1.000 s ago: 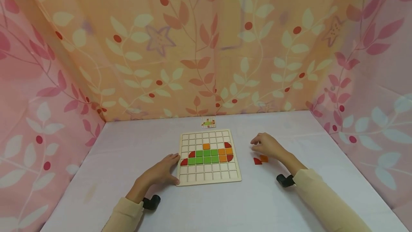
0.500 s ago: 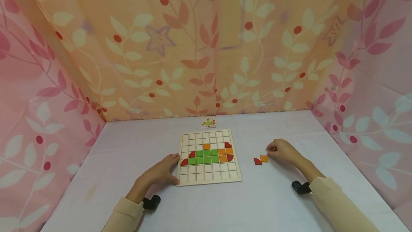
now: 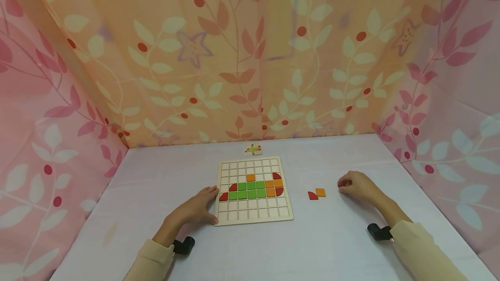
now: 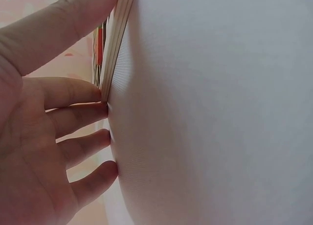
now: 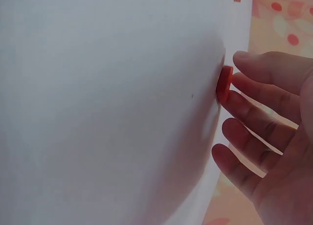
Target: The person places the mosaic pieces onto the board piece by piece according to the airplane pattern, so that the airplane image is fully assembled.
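A square wooden grid board [image 3: 254, 211] bears red, orange and green tiles. My left hand [image 3: 201, 205] rests at its left side; in the left wrist view, the thumb and fingertips [image 4: 100, 95] touch the board's edge. At the right, my right hand [image 3: 359, 187] reaches down over the table, its fingertips at a small red tile [image 5: 224, 84]. The right wrist view shows the index and middle fingers against that tile, with the thumb slightly apart from it. Left of this hand lie a red quarter-round tile [image 3: 312, 195] and an orange square tile [image 3: 320, 192].
A small pattern card [image 3: 253, 148] lies behind the board on the white tablecloth [image 3: 273, 250]. Floral curtains [image 3: 234, 77] surround the table at the back and both sides. Each wrist wears a black camera [image 3: 184, 245].
My right hand has moved right, away from the board and past the loose red and orange tiles. A red tile now shows at its fingertips. The left hand stays still.
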The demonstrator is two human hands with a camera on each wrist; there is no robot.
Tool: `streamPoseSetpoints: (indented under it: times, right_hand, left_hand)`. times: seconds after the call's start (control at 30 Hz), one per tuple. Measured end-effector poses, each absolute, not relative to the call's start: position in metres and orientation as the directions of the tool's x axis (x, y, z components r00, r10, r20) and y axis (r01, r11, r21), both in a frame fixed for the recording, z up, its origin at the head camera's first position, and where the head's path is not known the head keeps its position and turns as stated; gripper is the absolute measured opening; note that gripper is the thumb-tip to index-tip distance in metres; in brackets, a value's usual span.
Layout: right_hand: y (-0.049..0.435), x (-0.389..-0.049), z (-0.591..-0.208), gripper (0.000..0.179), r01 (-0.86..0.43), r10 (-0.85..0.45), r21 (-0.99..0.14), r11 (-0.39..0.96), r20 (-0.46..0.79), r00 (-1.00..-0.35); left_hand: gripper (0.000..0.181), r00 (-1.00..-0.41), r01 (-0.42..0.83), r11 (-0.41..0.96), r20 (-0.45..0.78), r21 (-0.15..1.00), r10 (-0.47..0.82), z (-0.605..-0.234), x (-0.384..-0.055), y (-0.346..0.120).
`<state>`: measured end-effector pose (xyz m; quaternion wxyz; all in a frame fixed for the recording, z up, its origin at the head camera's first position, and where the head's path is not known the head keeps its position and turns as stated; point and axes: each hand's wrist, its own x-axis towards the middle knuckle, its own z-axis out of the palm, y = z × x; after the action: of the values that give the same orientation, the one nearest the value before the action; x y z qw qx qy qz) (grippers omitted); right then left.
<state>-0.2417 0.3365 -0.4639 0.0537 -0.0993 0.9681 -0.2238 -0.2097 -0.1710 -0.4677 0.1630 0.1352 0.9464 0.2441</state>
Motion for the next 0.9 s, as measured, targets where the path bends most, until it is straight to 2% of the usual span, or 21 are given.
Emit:
streamPoseSetpoints:
  times: [0.5, 0.77, 0.9]
  right_hand:
    - [0.343, -0.229, -0.458, 0.024, -0.084, -0.156, -0.469, 0.879, -0.116, -0.981]
    - [0.336, -0.227, -0.46, 0.024, -0.154, -0.217, -0.466, 0.871, -0.084, -0.973]
    - [0.336, -0.226, -0.461, 0.019, -0.162, -0.201, -0.429, 0.889, -0.047, -0.979]
  left_hand:
    - [0.099, -0.906, 0.199, 0.835, -0.227, 0.513, 0.356, -0.468, -0.21, -0.174]
    - [0.098, -0.907, 0.193, 0.837, -0.232, 0.512, 0.352, -0.469, -0.209, -0.173]
    - [0.098, -0.907, 0.195, 0.835, -0.229, 0.514, 0.353, -0.469, -0.208, -0.172]
